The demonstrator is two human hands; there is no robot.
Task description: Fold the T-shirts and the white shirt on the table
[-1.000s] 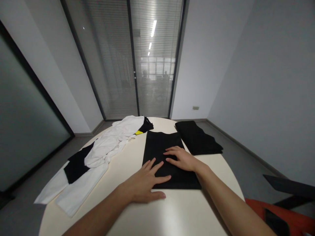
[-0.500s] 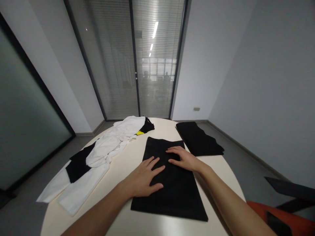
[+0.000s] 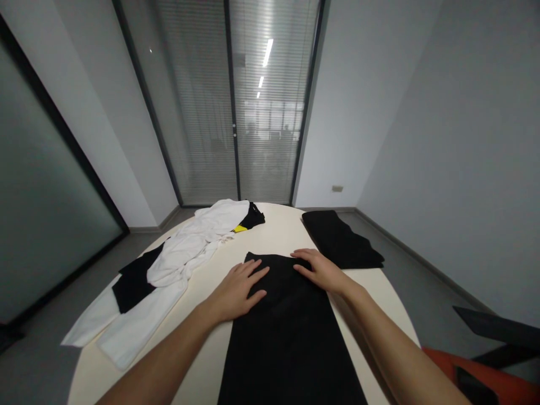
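A black garment (image 3: 291,343) lies flat on the pale round table (image 3: 202,360), running down past the bottom of the view. My left hand (image 3: 238,289) rests on its upper left edge, fingers spread. On its upper right part lies my right hand (image 3: 320,270), palm down with the fingers apart. Neither hand grips the cloth. Beyond my right hand is a folded black garment (image 3: 341,239).
Along the table's left side lie white clothes (image 3: 194,242) with a black piece (image 3: 135,281) among them. A black and yellow item (image 3: 253,216) sits at the far end. An orange and black chair (image 3: 476,371) stands at the lower right.
The middle black garment has shifted toward me, and its near edge has left the view. My left hand has moved up and left relative to my right hand, which has moved slightly right.
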